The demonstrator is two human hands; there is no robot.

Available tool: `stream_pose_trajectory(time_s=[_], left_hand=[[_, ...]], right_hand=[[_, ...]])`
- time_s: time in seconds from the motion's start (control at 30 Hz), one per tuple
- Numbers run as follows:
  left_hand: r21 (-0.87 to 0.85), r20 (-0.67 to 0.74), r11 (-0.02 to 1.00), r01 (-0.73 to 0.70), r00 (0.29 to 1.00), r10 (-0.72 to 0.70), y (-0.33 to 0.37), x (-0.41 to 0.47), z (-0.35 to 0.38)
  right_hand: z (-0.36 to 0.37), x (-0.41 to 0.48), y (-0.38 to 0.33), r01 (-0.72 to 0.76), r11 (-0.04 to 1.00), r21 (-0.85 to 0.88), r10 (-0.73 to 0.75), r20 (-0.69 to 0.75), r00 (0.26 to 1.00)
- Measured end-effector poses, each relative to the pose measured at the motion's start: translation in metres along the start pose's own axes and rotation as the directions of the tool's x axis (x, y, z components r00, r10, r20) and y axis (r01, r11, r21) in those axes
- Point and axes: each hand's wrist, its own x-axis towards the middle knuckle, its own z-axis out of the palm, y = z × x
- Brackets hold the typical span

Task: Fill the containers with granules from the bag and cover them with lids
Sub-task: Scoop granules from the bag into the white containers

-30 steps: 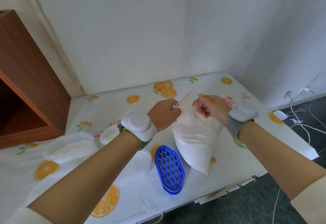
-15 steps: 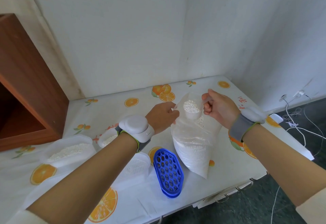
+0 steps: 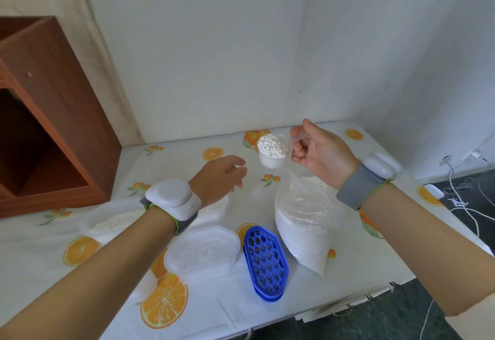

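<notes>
My right hand (image 3: 318, 153) grips the handle of a clear scoop (image 3: 273, 150) heaped with white granules, held above the open clear bag of granules (image 3: 302, 221) on the table. My left hand (image 3: 221, 176) hovers with relaxed fingers left of the scoop and holds nothing. A white container (image 3: 112, 219) with granules sits at the left; a second one (image 3: 214, 207) is partly hidden behind my left wrist. An empty white container with a slotted insert (image 3: 203, 254) stands in front, and beside it lie stacked blue perforated lids (image 3: 265, 262).
The table (image 3: 214, 313) wears an orange-print cloth, and its front edge is close to me. A brown wooden shelf unit (image 3: 51, 114) stands at the left. White walls close the back and right. Cables (image 3: 466, 195) lie on the floor at the right.
My right hand drew the full scoop up out of the bag and to the left. My left hand let go of the bag's mouth and opened.
</notes>
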Motion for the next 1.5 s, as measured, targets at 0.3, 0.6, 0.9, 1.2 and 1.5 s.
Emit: stream_pose_trajectory(time_s=[0.3, 0.6, 0.9, 1.2, 1.5], left_hand=[[0.032, -0.195, 0.979, 0.200, 0.962, -0.190, -0.084, -0.048, -0.051], [0.107, -0.329, 0.869, 0.483, 0.842, -0.427, -0.167, -0.127, -0.093], [0.198, -0.313, 0.727, 0.657, 0.746, -0.589, -0.217, -0.170, -0.093], [0.172, -0.316, 0.762, 0.625, 0.767, -0.558, -0.233, -0.174, -0.077], [0.167, -0.303, 0.757, 0.632, 0.763, -0.571, -0.224, -0.173, -0.079]], right_hand=[[0.090, 0.007, 0.046, -0.077, 0.995, -0.064, 0.090, 0.231, 0.969], [0.171, -0.002, 0.127, -0.182, 0.961, -0.207, 0.258, 0.450, 0.855], [0.220, -0.003, 0.190, -0.052, 0.876, -0.480, 0.341, 0.538, 0.771], [0.237, -0.021, 0.212, 0.326, 0.648, -0.689, 0.346, 0.647, 0.679], [0.213, -0.024, 0.206, 0.653, 0.395, -0.646, 0.428, 0.758, 0.492]])
